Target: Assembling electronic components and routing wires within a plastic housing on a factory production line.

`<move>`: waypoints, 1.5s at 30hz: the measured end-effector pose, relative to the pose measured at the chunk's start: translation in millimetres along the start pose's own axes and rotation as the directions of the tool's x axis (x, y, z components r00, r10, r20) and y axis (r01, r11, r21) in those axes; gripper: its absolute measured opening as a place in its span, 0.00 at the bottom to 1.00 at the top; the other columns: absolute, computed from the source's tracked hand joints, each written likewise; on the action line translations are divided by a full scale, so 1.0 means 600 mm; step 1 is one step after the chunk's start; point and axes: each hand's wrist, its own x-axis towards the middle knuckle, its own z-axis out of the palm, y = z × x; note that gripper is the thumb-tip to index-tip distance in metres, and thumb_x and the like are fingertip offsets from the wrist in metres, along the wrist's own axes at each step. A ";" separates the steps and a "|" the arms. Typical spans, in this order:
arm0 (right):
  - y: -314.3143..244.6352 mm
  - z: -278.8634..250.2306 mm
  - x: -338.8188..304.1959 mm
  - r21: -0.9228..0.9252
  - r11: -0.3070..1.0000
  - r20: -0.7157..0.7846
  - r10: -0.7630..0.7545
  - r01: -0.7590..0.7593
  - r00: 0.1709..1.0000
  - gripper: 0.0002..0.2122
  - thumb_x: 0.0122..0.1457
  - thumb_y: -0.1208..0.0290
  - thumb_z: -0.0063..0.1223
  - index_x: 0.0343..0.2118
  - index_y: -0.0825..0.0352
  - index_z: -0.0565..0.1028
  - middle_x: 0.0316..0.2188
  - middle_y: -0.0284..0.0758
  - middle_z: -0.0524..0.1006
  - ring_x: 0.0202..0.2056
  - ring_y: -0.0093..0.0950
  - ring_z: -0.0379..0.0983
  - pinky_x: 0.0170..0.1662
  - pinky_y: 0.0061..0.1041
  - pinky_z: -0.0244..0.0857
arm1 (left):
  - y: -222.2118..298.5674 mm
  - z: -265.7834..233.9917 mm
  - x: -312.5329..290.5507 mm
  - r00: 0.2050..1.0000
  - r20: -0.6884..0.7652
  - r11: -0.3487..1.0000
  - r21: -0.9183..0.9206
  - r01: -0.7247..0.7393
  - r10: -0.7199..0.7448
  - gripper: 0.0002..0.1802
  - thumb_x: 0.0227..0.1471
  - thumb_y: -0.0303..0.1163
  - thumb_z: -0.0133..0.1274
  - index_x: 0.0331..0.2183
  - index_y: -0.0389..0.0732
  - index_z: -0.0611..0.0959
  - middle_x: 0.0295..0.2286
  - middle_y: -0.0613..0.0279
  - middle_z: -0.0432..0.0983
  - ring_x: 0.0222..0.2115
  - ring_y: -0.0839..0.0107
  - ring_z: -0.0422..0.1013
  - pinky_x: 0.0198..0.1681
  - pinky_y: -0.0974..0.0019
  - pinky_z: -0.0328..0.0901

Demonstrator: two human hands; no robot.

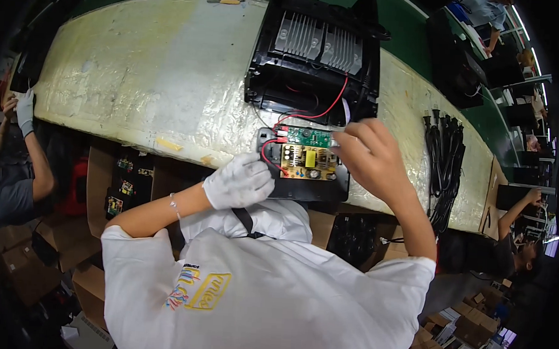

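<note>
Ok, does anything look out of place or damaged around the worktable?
The plastic table covering looks wrinkled and yellowed in patches, suggesting wear. Also, the left hand is gloved while the right hand looks bare, an odd mismatch.

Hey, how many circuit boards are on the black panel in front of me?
2: a green board on the side toward the black housing, and a tan board beside it, nearer you. Your right hand may hide something at the panel's right edge.

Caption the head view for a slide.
Gloved left hand and bare right hand at two circuit boards, a black housing beyond.
</note>
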 end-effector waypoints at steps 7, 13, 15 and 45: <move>0.019 0.102 0.127 -0.008 0.968 0.354 -0.233 0.252 0.906 0.16 0.51 0.76 0.50 0.44 0.59 0.77 0.32 0.35 0.69 0.38 0.32 0.67 0.41 0.29 0.64 | 0.054 -0.047 0.027 0.953 -0.232 0.977 0.122 -0.172 0.197 0.16 0.31 0.34 0.56 0.30 0.44 0.80 0.26 0.66 0.67 0.32 0.69 0.68 0.42 0.53 0.70; 0.033 0.053 0.186 0.123 0.974 0.498 -0.226 0.190 0.837 0.05 0.49 0.75 0.53 0.26 0.71 0.75 0.39 0.39 0.71 0.43 0.35 0.67 0.45 0.33 0.65 | 0.048 -0.077 0.055 0.901 -0.434 0.977 -0.194 -0.083 -0.009 0.14 0.29 0.32 0.62 0.26 0.45 0.80 0.27 0.64 0.69 0.30 0.67 0.70 0.49 0.47 0.68; 0.036 0.019 0.189 0.193 0.977 0.513 -0.181 0.092 0.839 0.07 0.47 0.74 0.53 0.24 0.74 0.74 0.50 0.46 0.69 0.49 0.39 0.65 0.49 0.35 0.65 | 0.021 -0.070 0.050 0.900 -0.429 0.949 -0.309 -0.069 -0.075 0.17 0.30 0.30 0.62 0.30 0.47 0.80 0.29 0.63 0.68 0.31 0.63 0.68 0.55 0.49 0.63; 0.022 -0.018 0.112 0.258 0.945 0.098 0.183 -0.203 0.978 0.07 0.47 0.81 0.62 0.29 0.69 0.75 0.28 0.36 0.71 0.34 0.35 0.68 0.33 0.31 0.64 | -0.135 -0.084 0.120 0.884 -0.280 0.751 -0.651 0.111 -0.373 0.18 0.34 0.31 0.70 0.32 0.45 0.80 0.40 0.59 0.76 0.40 0.62 0.74 0.43 0.63 0.70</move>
